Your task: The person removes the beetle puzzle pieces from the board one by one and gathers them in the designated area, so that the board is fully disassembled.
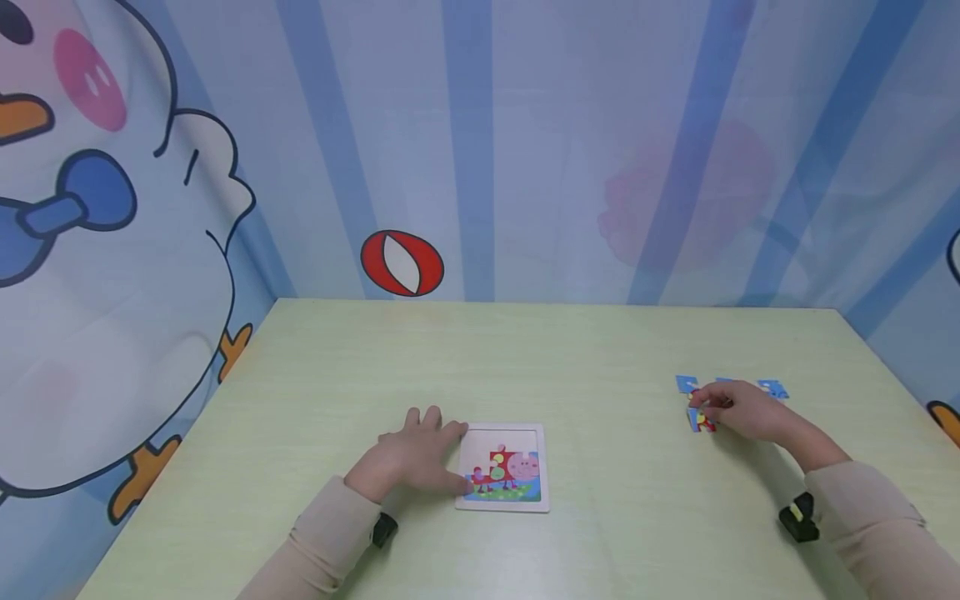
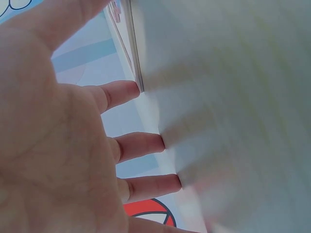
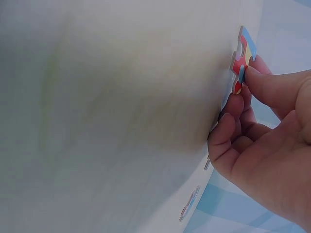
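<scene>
My left hand (image 1: 416, 457) has its fingers spread, with the thumb and index finger at the left edge of a square white puzzle tray (image 1: 480, 442). In the left wrist view its straight fingertips (image 2: 172, 185) touch the tabletop, one right at the tray's edge. Joined pieces (image 1: 517, 483) fill the lower part of the tray, showing a pink pig in red. Off to the right, my right hand (image 1: 750, 410) pinches a red, blue and yellow puzzle piece (image 3: 241, 65) between thumb and fingers. Its other fingers are curled against the table.
Several loose puzzle pieces lie around the right hand, among them a blue one (image 1: 686, 384) and another blue one (image 1: 773, 389) behind the hand. The pale table (image 1: 585, 358) ends at a striped cloth backdrop (image 1: 540, 167) with cartoon prints.
</scene>
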Demonstrator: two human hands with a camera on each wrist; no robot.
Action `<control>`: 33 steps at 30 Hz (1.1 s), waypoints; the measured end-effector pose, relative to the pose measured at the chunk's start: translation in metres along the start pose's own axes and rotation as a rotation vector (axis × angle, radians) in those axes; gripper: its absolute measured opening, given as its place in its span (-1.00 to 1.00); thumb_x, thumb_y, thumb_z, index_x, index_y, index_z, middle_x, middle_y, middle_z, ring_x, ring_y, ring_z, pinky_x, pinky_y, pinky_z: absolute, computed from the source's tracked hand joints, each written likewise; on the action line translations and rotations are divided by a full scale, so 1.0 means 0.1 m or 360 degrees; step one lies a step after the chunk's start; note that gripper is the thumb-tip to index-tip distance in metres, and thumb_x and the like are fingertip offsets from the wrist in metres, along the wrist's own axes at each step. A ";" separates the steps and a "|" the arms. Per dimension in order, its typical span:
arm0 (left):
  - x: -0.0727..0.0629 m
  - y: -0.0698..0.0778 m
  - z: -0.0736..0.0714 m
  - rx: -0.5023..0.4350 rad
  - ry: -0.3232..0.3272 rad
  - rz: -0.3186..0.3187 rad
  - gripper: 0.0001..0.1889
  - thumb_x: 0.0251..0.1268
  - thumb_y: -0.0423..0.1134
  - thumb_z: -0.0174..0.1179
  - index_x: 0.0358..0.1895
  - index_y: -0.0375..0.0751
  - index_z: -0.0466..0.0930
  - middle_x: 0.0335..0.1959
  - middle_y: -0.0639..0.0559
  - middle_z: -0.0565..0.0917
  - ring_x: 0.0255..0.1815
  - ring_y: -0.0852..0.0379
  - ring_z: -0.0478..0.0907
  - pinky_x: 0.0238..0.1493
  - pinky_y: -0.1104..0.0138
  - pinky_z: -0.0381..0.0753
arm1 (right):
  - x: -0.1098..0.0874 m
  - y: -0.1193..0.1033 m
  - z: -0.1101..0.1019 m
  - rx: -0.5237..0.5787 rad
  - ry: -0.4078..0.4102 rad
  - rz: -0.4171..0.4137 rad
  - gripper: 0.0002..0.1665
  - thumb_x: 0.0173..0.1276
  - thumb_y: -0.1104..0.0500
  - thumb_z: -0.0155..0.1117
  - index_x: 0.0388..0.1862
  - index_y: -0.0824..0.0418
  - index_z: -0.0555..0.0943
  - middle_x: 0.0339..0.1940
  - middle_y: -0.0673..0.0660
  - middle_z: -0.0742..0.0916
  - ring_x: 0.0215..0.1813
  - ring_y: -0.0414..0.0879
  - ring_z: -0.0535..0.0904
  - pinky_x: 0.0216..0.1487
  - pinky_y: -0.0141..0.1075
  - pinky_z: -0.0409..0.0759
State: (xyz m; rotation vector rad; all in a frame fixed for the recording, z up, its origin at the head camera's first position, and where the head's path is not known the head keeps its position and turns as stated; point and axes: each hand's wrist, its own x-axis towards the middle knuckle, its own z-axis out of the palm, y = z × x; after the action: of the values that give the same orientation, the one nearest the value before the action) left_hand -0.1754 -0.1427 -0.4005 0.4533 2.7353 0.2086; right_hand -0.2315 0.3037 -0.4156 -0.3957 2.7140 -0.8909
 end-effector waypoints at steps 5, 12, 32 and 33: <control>-0.01 0.01 -0.01 -0.0007 -0.0001 -0.0002 -0.14 0.01 0.24 0.33 0.39 -0.03 0.31 0.06 -0.09 0.32 0.04 -0.09 0.19 -0.21 -0.21 0.47 | 0.01 0.04 0.00 -0.0014 -0.0013 0.0006 -0.79 0.43 0.31 0.08 -0.05 0.34 0.58 -0.35 0.08 0.56 -0.38 -0.08 0.30 -0.38 -0.25 0.27; -0.01 0.01 -0.01 -0.0005 -0.0003 0.0001 -0.14 0.01 0.25 0.32 0.40 -0.04 0.31 0.04 -0.09 0.32 0.03 -0.09 0.18 -0.22 -0.21 0.47 | 0.02 0.05 -0.01 -0.0028 -0.0032 0.0001 -0.80 0.43 0.33 0.07 -0.06 0.34 0.59 -0.31 0.10 0.60 -0.37 -0.07 0.32 -0.37 -0.24 0.29; -0.01 0.02 -0.02 -0.0011 -0.0008 0.0002 -0.14 0.02 0.24 0.33 0.40 -0.05 0.31 0.06 -0.10 0.32 0.05 -0.10 0.19 -0.19 -0.23 0.46 | 0.01 -0.19 -0.12 0.0018 -0.0017 -0.0120 -0.67 0.46 0.23 0.09 0.10 0.40 0.51 -0.24 0.14 0.59 -0.30 -0.07 0.47 -0.34 -0.25 0.46; -0.01 0.02 -0.02 -0.0010 -0.0008 0.0003 -0.14 0.02 0.24 0.33 0.40 -0.05 0.31 0.07 -0.10 0.32 0.05 -0.10 0.18 -0.19 -0.24 0.46 | 0.01 -0.22 -0.12 0.0025 -0.0021 -0.0137 -0.66 0.47 0.22 0.09 0.11 0.40 0.51 -0.23 0.15 0.59 -0.29 -0.07 0.48 -0.33 -0.24 0.46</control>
State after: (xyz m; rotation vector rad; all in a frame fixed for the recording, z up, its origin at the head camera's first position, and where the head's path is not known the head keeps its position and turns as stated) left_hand -0.1747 -0.1415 -0.3976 0.4539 2.7288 0.2162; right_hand -0.2325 0.2926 -0.3924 -0.5168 2.6940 -0.9281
